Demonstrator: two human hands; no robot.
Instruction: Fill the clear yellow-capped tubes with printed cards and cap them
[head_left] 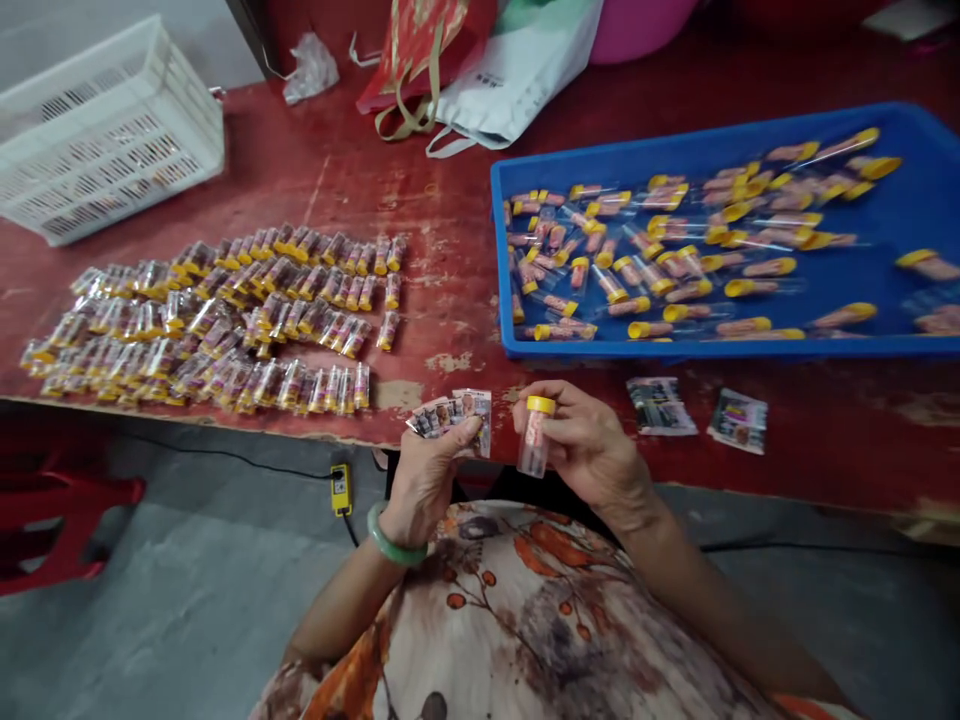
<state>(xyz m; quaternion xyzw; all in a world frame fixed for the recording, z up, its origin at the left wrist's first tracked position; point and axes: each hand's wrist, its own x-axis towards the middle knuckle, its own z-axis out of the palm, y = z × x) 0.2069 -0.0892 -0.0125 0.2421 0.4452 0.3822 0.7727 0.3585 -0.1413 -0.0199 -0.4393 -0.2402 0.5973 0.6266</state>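
Note:
Close to the table's front edge, my left hand grips a fanned stack of small printed packets, its thumb pressed on top. Beside it, my right hand holds a clear plastic tube by its upper part. The tube has a yellow cap at the top and something pink inside. Just right of my right hand lie two piles of flat printed packets, a nearer pile and a farther pile. Behind them, a blue tray contains many similar yellow-capped tubes lying loose.
Rows of wrapped tubes cover the table's left part. A white plastic basket stands at the back left. Bags lie at the back middle. Below are a red stool and a yellow socket block with a cable.

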